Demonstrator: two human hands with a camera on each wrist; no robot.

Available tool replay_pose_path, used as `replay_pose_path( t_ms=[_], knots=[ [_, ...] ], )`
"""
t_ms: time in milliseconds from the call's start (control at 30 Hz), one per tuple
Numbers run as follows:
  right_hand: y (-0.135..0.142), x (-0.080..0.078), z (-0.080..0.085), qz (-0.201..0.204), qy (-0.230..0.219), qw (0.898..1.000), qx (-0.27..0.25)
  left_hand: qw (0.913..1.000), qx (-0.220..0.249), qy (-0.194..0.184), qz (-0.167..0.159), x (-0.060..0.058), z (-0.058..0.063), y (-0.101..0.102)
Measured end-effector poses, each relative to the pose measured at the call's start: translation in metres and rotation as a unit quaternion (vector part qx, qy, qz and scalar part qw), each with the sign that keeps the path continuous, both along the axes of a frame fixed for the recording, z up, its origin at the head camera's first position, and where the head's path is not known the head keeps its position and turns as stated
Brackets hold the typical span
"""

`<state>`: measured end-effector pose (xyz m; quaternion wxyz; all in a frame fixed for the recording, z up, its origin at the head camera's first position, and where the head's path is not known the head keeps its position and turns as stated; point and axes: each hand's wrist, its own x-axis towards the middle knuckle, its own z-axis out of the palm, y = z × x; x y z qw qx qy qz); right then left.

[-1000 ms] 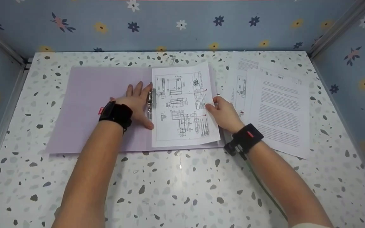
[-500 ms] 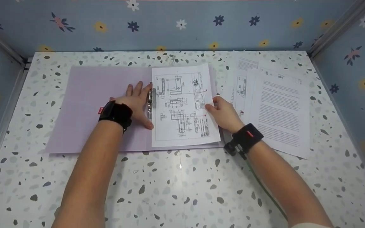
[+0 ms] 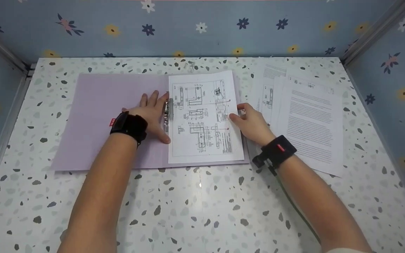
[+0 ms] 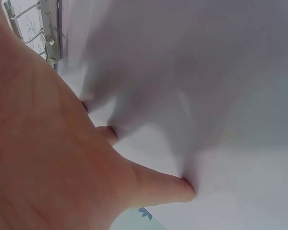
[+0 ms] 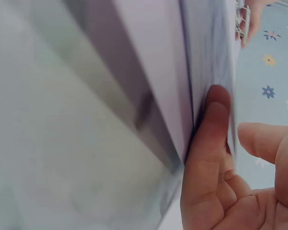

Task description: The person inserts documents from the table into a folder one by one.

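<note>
A pale purple ring binder (image 3: 100, 95) lies spread open on the table. My left hand (image 3: 148, 116) rests with spread fingers on its left cover beside the metal ring clip (image 3: 166, 112). In the left wrist view, the fingertips (image 4: 187, 189) press on the cover. On the binder's right side lies a sheet with technical drawings (image 3: 206, 116). My right hand (image 3: 253, 123) is at that sheet's right edge. The right wrist view shows its fingers (image 5: 216, 110) under the paper edge, while the thumb (image 5: 259, 139) stands a little off the sheet.
To the right lie several loose printed sheets (image 3: 311, 123), overlapping one another, some partly behind my right hand. The speckled table (image 3: 195, 211) meets a flowered blue wall (image 3: 174, 21) at the back. A cable (image 3: 295, 207) runs along my right forearm.
My right hand has shifted slightly right, its thumb lifting from the drawing sheet. The sheet's right edge lies flatter than before. The left hand keeps its place.
</note>
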<state>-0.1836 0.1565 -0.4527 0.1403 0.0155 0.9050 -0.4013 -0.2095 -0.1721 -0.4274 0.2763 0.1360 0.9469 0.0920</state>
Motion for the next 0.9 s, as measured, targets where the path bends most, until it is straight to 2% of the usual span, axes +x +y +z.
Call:
replay_pose_path(
  t_ms=[200, 567, 767, 900],
  knots=[
    [0.005, 0.0, 0.006, 0.003, 0.008, 1.0, -0.006, 1.0, -0.002, 0.003, 0.005, 0.0, 0.0, -0.001],
    [0.002, 0.0, -0.002, 0.007, 0.006, 1.0, 0.025, 0.9999, 0.0, 0.004, 0.01, 0.001, 0.001, 0.0],
    [0.005, 0.0, 0.001, 0.005, 0.018, 1.0, 0.006, 1.0, -0.001, 0.003, 0.005, 0.001, 0.002, 0.0],
    [0.021, 0.0, 0.007, -0.002, 0.031, 0.999, -0.015, 1.0, 0.005, 0.004, 0.005, 0.002, 0.002, 0.0]
  ],
)
